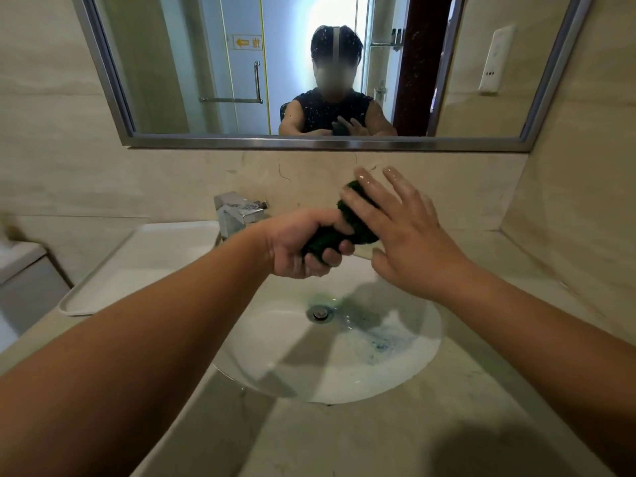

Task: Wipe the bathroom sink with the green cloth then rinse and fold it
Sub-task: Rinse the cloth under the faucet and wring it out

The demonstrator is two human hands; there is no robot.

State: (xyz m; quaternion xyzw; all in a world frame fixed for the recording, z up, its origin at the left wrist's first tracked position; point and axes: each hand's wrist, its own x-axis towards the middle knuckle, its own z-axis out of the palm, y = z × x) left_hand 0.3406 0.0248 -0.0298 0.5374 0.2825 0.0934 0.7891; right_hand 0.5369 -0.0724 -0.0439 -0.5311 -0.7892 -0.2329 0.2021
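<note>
- A bathroom with tan walls and a big mirror over a tan table.
- A white round sink is set in the table, with blue-green marks near its drain.
- A white tray lies left of the sink, beside the tap.
- Left hand is a fist squeezing the cloth above the sink.
- Right hand is spread wide, wet fingers touching the cloth's top.

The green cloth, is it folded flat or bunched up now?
Bunched up. The green cloth is a tight wad squeezed in the left hand; the right hand rests open against it, above the sink.
</note>
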